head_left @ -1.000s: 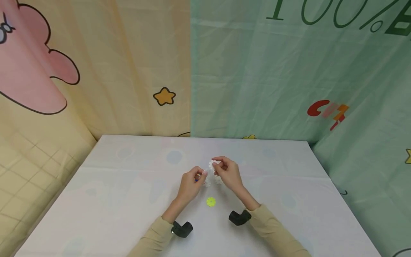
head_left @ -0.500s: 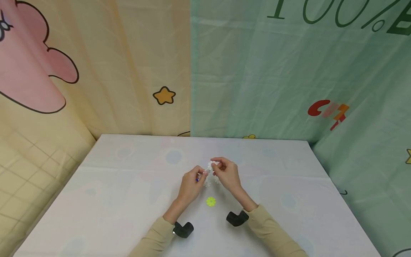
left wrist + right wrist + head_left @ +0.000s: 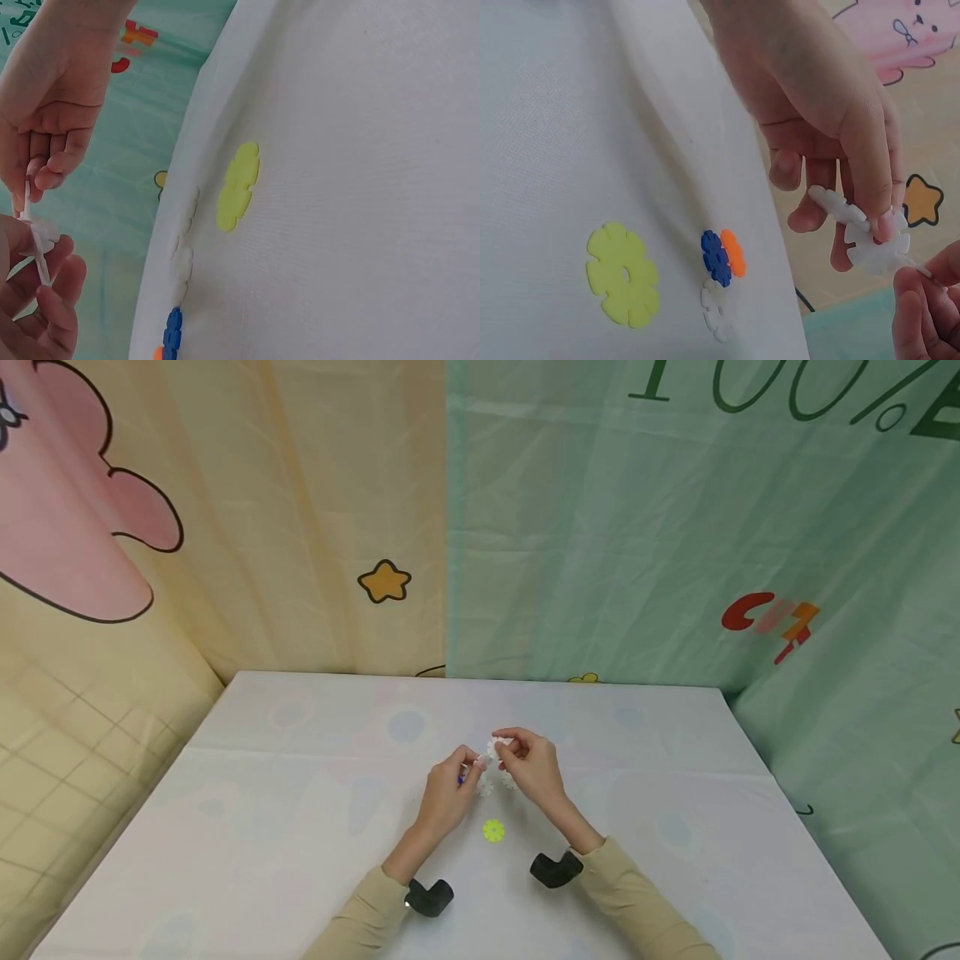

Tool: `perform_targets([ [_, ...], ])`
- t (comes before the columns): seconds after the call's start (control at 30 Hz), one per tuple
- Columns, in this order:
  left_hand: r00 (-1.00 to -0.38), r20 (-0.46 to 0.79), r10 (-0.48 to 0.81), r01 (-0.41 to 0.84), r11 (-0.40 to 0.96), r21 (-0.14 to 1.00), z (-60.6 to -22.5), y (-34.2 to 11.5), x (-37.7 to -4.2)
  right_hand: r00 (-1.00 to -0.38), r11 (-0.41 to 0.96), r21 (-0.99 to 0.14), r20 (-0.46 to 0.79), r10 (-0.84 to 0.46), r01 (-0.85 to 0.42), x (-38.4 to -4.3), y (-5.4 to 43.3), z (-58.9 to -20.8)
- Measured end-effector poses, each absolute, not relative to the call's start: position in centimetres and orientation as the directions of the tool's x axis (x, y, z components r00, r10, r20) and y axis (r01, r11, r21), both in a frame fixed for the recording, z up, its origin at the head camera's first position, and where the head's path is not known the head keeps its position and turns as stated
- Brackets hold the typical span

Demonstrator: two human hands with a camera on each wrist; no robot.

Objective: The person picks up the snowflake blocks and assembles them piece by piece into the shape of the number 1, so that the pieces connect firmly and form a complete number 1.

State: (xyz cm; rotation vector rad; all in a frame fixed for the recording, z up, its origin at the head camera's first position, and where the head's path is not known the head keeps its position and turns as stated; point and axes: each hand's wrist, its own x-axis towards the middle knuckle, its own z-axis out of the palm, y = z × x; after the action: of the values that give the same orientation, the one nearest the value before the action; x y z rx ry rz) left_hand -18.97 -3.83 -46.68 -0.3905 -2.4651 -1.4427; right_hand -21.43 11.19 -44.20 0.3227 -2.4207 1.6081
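Observation:
In the head view my left hand (image 3: 446,789) and right hand (image 3: 534,770) meet above the table's middle. Between thumb and fingers, my right hand (image 3: 832,127) pinches a white snowflake disc (image 3: 866,253). A second white disc (image 3: 841,208) is joined to it at an angle. My left hand (image 3: 922,315), partly cut off in the right wrist view, pinches another white disc (image 3: 921,268) that meets the first edge-on. Below the hands lies a yellow-green snowflake disc (image 3: 493,831). Fingers hide part of the held pieces.
Flat on the white table (image 3: 300,827) are a blue disc (image 3: 715,258), an orange disc (image 3: 733,253) partly behind it, and white discs, one (image 3: 717,311) beside the blue. A patterned curtain (image 3: 585,543) hangs behind the table's far edge.
Both hands stay almost in place, still holding the joined white discs. The view shifts very slightly; the yellow-green disc has not moved on the table.

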Motion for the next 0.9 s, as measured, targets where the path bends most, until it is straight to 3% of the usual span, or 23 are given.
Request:
perform_targets([
  [0.5,-0.893,0.444,0.081,0.418,0.520,0.745,-46.8,-3.7,-19.0,-0.964,0.328,-0.910,0.268,-0.002,-0.253,-20.2,10.1,-44.2],
  [0.73,-0.886,0.458,0.074,0.426,0.516,0.743,-46.9,-3.7,-18.8,-0.966,0.297,-0.921,0.256,-0.028,-0.253,-18.5,9.8,-41.5],
  [0.9,-0.883,0.460,0.091,0.438,0.511,0.740,-47.3,-4.0,-19.0,-0.973,0.273,-0.934,0.228,-0.043,-0.231,-18.4,9.9,-41.7],
])
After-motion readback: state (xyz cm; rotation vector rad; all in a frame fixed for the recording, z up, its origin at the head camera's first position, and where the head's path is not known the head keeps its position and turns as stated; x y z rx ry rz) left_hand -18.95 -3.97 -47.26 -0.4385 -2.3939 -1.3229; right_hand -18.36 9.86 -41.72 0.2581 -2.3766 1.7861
